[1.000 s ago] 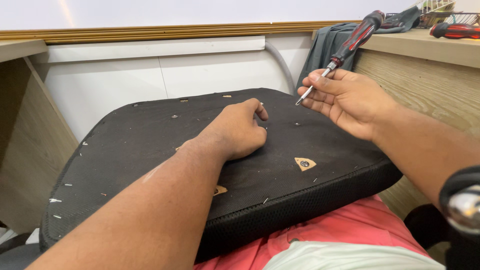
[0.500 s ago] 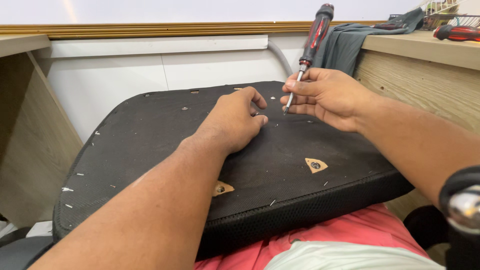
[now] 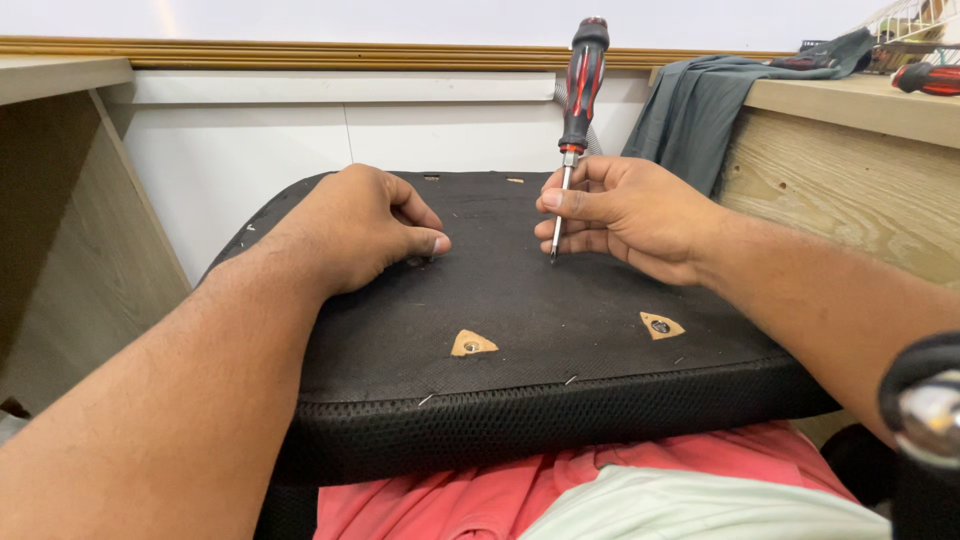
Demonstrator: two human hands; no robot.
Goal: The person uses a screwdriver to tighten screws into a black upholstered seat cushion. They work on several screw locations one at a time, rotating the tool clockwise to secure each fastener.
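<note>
My left hand (image 3: 365, 225) rests half curled on the black seat cushion (image 3: 500, 330), fingers tucked under and holding nothing I can make out; what lies beneath the thumb is hidden. My right hand (image 3: 625, 215) pinches the shaft of a red and black screwdriver (image 3: 578, 105), standing upright with its tip on the cushion. The grey cloth (image 3: 700, 105) on the wooden bench (image 3: 860, 190) is cut off at the edge

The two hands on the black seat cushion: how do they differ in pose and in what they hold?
The right hand pinches the shaft of an upright screwdriver, tip on the black seat cushion. The left hand holds no tool; it rests curled, knuckles up, thumb pressed to the fabric. Both hands are bare and lie on the cushion's far half.
</note>
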